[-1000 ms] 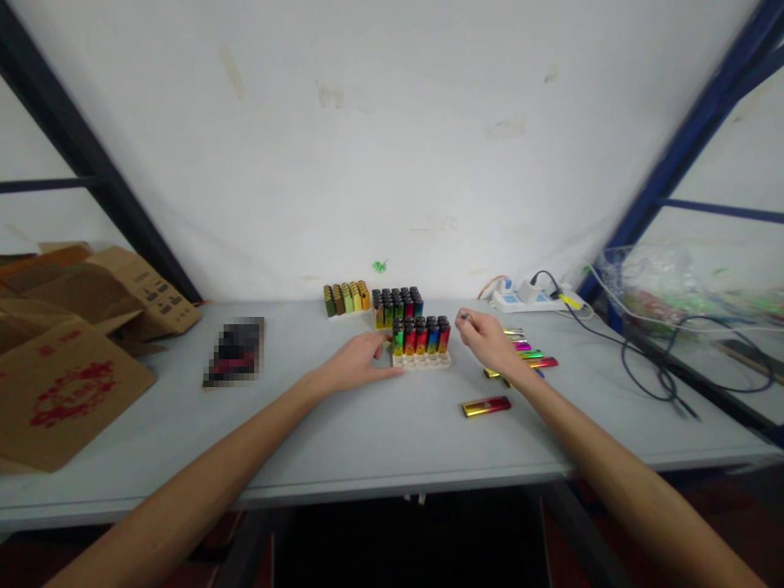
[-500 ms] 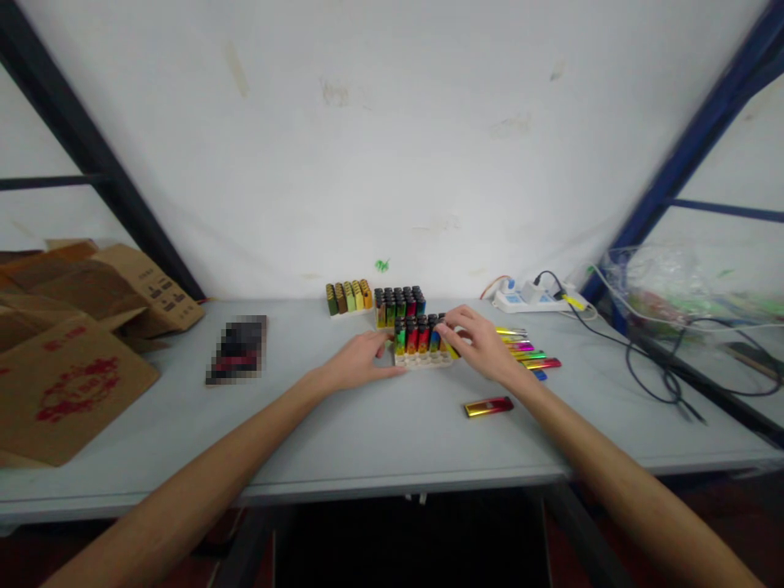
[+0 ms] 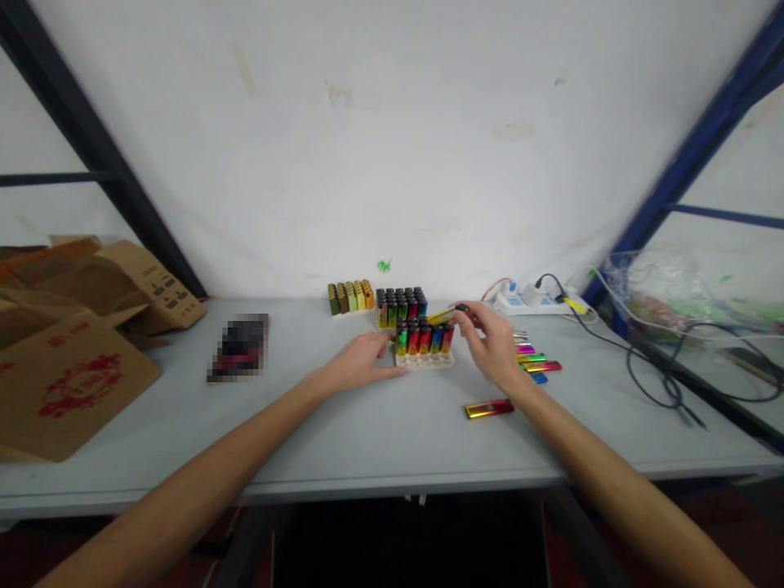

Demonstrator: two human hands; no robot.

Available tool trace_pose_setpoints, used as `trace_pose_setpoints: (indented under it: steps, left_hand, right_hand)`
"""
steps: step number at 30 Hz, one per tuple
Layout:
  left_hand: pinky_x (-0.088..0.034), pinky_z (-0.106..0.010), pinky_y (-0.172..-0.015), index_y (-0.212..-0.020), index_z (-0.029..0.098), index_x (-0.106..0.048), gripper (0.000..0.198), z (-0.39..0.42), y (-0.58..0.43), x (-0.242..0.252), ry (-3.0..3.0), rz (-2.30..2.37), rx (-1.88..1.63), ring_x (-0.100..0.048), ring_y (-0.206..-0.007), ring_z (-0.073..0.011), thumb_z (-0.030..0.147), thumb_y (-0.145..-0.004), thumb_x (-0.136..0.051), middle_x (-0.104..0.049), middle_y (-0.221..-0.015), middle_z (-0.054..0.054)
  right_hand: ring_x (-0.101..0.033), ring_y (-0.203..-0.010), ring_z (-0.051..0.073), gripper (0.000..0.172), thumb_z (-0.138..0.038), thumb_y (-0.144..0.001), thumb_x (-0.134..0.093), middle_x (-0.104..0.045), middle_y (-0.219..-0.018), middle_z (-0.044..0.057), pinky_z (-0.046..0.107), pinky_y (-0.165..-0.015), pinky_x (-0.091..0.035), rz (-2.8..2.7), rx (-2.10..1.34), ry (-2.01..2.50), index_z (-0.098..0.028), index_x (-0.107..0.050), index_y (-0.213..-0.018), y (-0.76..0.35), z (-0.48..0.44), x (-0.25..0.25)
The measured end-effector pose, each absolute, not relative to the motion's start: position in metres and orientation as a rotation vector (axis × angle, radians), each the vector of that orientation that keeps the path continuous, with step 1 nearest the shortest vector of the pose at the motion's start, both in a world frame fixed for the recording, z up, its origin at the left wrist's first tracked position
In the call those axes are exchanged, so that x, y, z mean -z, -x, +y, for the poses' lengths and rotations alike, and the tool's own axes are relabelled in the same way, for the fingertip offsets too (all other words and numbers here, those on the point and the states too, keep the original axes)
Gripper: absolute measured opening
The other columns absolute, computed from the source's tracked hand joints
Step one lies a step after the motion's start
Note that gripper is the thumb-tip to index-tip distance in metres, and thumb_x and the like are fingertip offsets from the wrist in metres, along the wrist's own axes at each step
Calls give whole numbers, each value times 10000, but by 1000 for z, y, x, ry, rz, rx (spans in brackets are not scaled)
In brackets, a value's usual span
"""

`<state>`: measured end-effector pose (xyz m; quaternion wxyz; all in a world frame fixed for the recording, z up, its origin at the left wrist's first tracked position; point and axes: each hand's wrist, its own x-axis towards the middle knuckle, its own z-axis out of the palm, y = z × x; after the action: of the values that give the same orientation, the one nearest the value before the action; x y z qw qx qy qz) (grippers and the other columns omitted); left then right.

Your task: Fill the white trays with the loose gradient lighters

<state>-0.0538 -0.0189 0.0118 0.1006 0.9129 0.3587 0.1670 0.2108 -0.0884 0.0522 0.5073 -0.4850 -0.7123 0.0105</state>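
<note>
A cream tray (image 3: 424,360) stands mid-table with a row of upright coloured lighters (image 3: 421,336) in it. My left hand (image 3: 361,364) rests flat on the table, fingers against the tray's left end. My right hand (image 3: 490,343) is raised just right of the tray and pinches a yellow lighter (image 3: 442,315), held sideways above the row. Several loose metallic lighters (image 3: 532,358) lie behind that hand. A red-and-gold lighter (image 3: 488,407) lies nearer me.
Behind the tray stand a second block of dark-capped lighters (image 3: 400,305) and a row of olive and yellow ones (image 3: 349,296). Cardboard boxes (image 3: 73,343) fill the left. A power strip (image 3: 532,300), black cables (image 3: 661,359) and a plastic bag (image 3: 667,294) sit at the right. A blurred dark object (image 3: 238,349) lies left of centre.
My right hand went from the loose lighters to the tray's right end, then lifted with a yellow lighter held sideways over the row. My left hand stayed at the tray.
</note>
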Motion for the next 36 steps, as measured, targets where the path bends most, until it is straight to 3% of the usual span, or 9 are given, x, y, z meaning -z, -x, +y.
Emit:
trace_pose_setpoints:
  steps: [8, 16, 21, 25, 28, 31, 36]
  left_hand:
    - [-422, -323, -692, -1076, 167, -606, 645, -19, 53, -12, -2680, 1041, -540, -591, -779, -241, 764, -834, -590, -629, -858, -51]
    - [-410, -312, -673, -992, 178, -597, 561, -22, 51, -15, -2681, 1036, -548, -562, -747, -218, 718, -842, -620, -602, -825, -29]
    - [-424, -319, -677, -1022, 179, -609, 562, -22, 50, -15, -2669, 1032, -571, -575, -750, -224, 705, -828, -640, -622, -834, -35]
    - [-438, -329, -695, -1053, 180, -613, 558, -22, 51, -15, -2666, 1025, -565, -589, -767, -232, 693, -836, -641, -632, -849, -39]
    - [-433, -330, -678, -1019, 182, -607, 569, -23, 52, -16, -2664, 1048, -559, -587, -755, -233, 719, -831, -629, -627, -838, -38]
    - [-430, -328, -671, -1009, 182, -603, 562, -24, 52, -17, -2657, 1059, -555, -591, -758, -234, 715, -834, -630, -630, -856, -43]
    - [-445, -335, -694, -1059, 164, -606, 580, -23, 52, -17, -2652, 1049, -528, -605, -791, -247, 700, -840, -641, -643, -893, -62]
  right_hand:
    - [-697, -923, 224, 317, -407, -1050, -477, -758, -1068, 110, 336, -857, -519, -2153, -182, 1055, -196, -696, -1142, -189, -80, -31]
    - [-683, -894, 200, 246, -330, -1060, -474, -750, -1046, 82, 294, -823, -485, -2256, -289, 1052, -199, -680, -1086, -184, -76, -27]
    - [-677, -833, 198, 249, -345, -1072, -462, -751, -989, 83, 283, -768, -454, -2295, -177, 1177, -190, -655, -1059, -177, -72, -28]
    - [-687, -737, 206, 298, -420, -1071, -455, -766, -901, 87, 272, -645, -399, -2314, 21, 1435, -207, -663, -1077, -168, -73, -30]
    - [-694, -706, 223, 396, -467, -1066, -440, -776, -868, 117, 290, -605, -368, -2339, 94, 1546, -202, -719, -970, -166, -75, -30]
    - [-676, -665, 208, 462, -475, -1059, -452, -774, -833, 126, 299, -592, -342, -2357, 66, 1525, -194, -742, -834, -169, -75, -27]
    - [-600, -593, 168, 459, -456, -1062, -449, -740, -753, 84, 292, -597, -320, -2364, 14, 1346, -190, -735, -821, -190, -73, -38]
